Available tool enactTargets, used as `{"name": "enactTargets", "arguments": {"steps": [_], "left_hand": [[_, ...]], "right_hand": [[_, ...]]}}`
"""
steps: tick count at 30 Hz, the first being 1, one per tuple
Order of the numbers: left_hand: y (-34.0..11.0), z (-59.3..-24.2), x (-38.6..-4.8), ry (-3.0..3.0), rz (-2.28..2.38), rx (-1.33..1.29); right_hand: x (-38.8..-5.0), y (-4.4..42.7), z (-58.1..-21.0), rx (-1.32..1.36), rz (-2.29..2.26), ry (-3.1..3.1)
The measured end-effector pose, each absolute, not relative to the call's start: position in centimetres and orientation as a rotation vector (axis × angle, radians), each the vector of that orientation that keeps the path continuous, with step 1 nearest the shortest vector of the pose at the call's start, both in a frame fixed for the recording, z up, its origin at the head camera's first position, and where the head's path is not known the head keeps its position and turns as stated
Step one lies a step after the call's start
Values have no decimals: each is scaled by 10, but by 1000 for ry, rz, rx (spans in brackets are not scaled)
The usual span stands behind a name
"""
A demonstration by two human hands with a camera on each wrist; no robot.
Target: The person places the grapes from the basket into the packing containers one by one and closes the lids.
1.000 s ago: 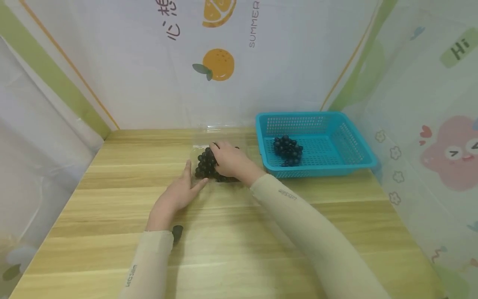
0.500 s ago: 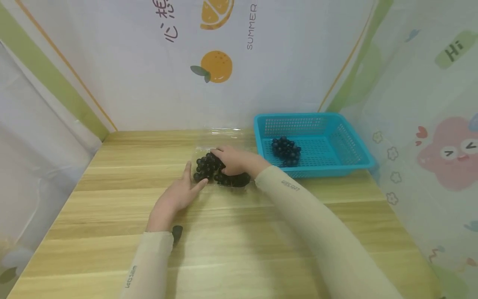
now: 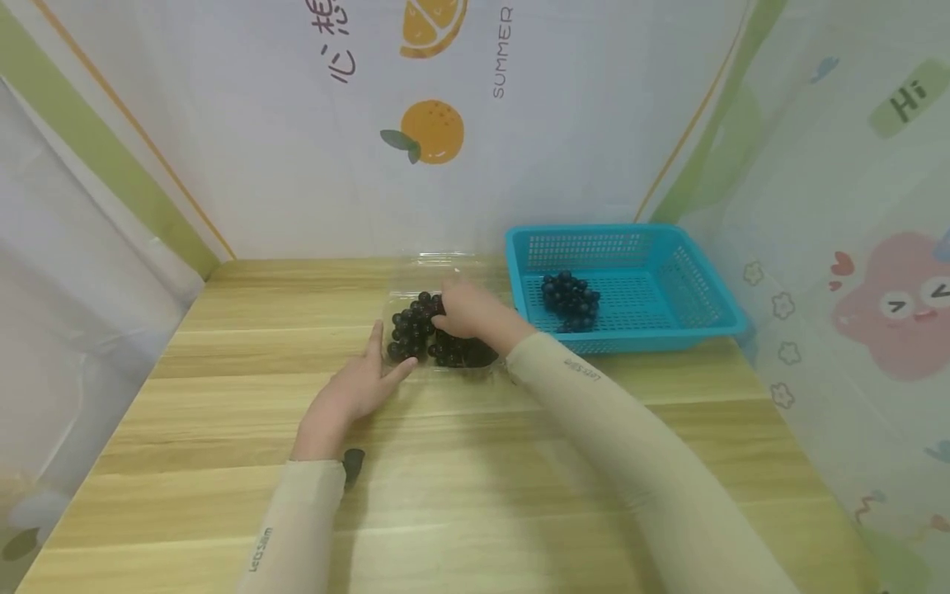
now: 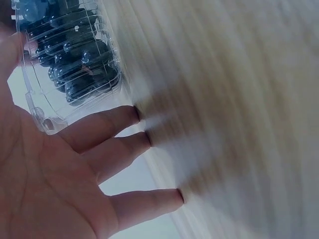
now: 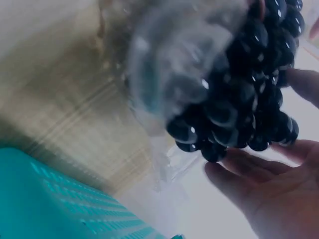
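Dark grapes lie in a clear plastic clamshell box near the back of the table, its lid folded back toward the wall. At the box's left side, my left hand has straight, spread fingers; in the left wrist view its fingertips reach down to the tabletop beside the box. My right hand is over the box's right part. From the right wrist, the thumb and fingers of that hand grip a bunch of grapes. The head view hides most of this grip.
A blue perforated basket stands to the right of the box, with a bunch of grapes at its left end. A small dark object is beside the left sleeve. A printed cloth hangs behind the table.
My right hand shifted right and nearer on the grapes, then up and away slightly, and now grips a bunch. The left hand stays in place.
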State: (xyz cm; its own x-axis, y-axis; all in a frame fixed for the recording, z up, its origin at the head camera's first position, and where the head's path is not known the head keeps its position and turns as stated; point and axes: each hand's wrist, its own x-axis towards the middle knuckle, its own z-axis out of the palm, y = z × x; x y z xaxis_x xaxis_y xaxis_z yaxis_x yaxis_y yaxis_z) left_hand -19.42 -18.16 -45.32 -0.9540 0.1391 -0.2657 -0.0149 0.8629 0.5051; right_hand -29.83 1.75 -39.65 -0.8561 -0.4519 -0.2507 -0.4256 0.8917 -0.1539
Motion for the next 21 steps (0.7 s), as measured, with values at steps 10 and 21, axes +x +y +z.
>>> {"name": "enactTargets", "arguments": {"steps": [10,21], "left_hand": [[-181,-452,-194,2751,738,94],[-180,-453,-195,2750,722,106]], "right_hand": [[-296,20,-400,-746,-141,2819],[-292,25,-404,-605,-12,2873]]}}
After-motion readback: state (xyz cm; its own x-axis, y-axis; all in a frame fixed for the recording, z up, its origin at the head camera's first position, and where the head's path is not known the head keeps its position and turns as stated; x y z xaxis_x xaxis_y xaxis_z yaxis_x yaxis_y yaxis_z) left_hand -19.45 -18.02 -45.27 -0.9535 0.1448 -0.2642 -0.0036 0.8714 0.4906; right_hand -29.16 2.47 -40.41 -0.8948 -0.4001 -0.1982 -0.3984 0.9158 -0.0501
